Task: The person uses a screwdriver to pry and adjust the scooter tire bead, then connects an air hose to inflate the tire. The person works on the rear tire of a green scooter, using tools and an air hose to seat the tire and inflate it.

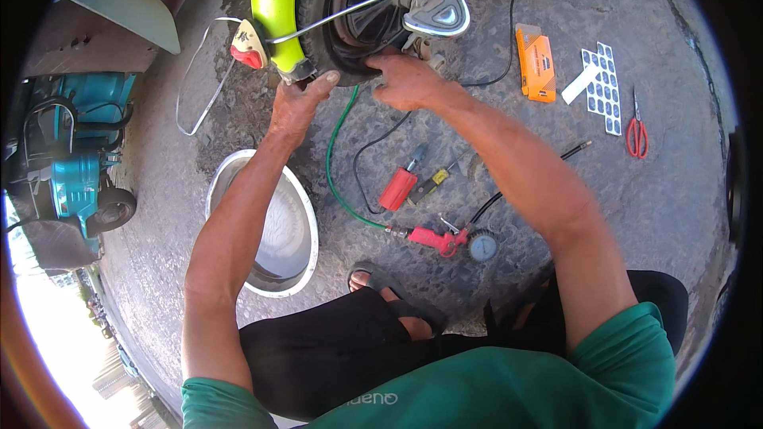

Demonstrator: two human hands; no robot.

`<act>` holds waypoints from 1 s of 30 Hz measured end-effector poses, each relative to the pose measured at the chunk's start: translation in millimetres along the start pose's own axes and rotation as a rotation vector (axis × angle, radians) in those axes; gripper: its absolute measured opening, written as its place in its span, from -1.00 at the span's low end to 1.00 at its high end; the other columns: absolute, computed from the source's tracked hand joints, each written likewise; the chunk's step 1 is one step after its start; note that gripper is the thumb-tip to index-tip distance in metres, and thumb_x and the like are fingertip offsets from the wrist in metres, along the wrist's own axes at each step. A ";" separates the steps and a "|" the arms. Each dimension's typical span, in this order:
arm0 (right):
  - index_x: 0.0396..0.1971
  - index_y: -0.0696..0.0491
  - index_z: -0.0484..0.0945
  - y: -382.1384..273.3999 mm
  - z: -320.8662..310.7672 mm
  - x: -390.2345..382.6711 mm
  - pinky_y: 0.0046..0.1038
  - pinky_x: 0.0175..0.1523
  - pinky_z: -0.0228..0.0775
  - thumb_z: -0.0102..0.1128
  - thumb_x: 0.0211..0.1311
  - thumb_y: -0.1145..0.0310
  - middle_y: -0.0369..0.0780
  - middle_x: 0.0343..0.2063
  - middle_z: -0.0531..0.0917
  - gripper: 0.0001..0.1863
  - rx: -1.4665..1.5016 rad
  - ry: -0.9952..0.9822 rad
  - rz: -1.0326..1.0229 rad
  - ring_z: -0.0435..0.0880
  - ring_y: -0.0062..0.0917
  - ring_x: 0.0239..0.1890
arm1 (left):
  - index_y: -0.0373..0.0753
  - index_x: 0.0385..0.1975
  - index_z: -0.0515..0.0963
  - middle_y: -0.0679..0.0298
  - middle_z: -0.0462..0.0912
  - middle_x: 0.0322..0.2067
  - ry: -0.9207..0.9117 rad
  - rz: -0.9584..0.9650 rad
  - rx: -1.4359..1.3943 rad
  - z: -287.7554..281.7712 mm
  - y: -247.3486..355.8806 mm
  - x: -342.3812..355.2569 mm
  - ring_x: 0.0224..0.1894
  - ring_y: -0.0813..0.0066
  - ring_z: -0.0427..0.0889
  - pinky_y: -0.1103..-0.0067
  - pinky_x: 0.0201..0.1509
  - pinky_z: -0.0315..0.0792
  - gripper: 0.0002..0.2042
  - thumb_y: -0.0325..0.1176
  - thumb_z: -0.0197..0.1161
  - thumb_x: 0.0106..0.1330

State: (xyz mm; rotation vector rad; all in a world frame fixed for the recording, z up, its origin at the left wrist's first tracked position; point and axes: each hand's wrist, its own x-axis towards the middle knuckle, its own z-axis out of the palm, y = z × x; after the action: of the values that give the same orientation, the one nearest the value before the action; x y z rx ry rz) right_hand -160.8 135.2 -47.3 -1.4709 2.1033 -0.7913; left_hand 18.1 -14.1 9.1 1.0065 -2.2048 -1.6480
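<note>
A wheel with a black tyre [315, 22] stands under a bright yellow-green mudguard [274, 4] at the top of the view. My left hand [298, 107] is closed at the lower end of the mudguard, its thumb against the tyre and its other fingers mostly hidden. To its right, my right hand [413, 83] grips the tyre's lower edge, the index finger lying along the black rubber and the thumb below. Beside the wheel's hub is a chrome and grey pedal-shaped part [439, 16]. A cream and red lamp [249, 46] sits left of the mudguard.
A white basin [298, 230] holding greyish water is at my left. A red air gun with gauge [437, 240], green hose [331, 167], red-bodied tool [397, 189] and yellow-black screwdriver [429, 187] lie nearby. Rightward are an orange box [536, 63], patch sheets [604, 91] and red-handled scissors [637, 133].
</note>
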 end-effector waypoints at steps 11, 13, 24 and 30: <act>0.18 0.06 0.56 -10.8 23.2 -5.5 -0.15 0.15 0.51 0.18 0.07 0.36 0.03 0.08 0.60 -0.43 0.356 0.238 0.031 0.65 -0.10 0.10 | -0.34 0.14 0.57 0.23 0.70 0.02 0.099 -0.063 0.118 20.9 1.4 11.9 0.02 0.45 0.64 0.49 0.19 0.47 -0.42 -0.26 0.59 0.13; 0.17 0.07 0.56 -13.1 27.4 -10.1 -0.17 0.10 0.52 0.20 0.06 0.37 0.03 0.08 0.60 -0.44 0.494 0.304 -0.013 0.69 -0.10 0.00 | -0.33 0.12 0.56 0.24 0.70 0.01 0.116 0.033 0.002 22.3 7.3 9.8 0.00 0.46 0.64 0.49 0.18 0.48 -0.45 -0.31 0.59 0.14; -0.20 0.24 0.70 -4.6 61.8 28.7 -0.37 -0.04 0.50 0.39 0.19 0.35 -0.11 -0.29 0.78 -0.72 1.200 0.742 0.508 0.72 -0.40 -0.24 | -0.39 0.12 0.54 0.20 0.72 -0.02 0.105 0.243 0.126 16.5 -1.1 2.9 -0.02 0.47 0.66 0.47 0.11 0.52 -0.42 -0.21 0.58 0.18; -0.12 0.17 0.68 -11.8 60.1 31.4 -0.55 -0.44 0.33 0.41 0.32 0.33 -0.30 -0.39 0.70 -0.75 1.373 0.723 0.274 0.49 -0.67 -0.52 | -0.44 0.09 0.55 0.10 0.72 0.00 0.050 0.191 0.211 12.5 -14.3 3.2 0.05 0.35 0.66 0.44 0.21 0.46 -0.43 -0.22 0.55 0.15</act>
State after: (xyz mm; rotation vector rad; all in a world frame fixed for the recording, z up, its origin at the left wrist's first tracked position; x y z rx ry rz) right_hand -123.9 90.6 -84.6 -0.1329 1.3434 -2.2009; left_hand 14.6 -8.5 -9.1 0.8433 -2.3945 -1.3185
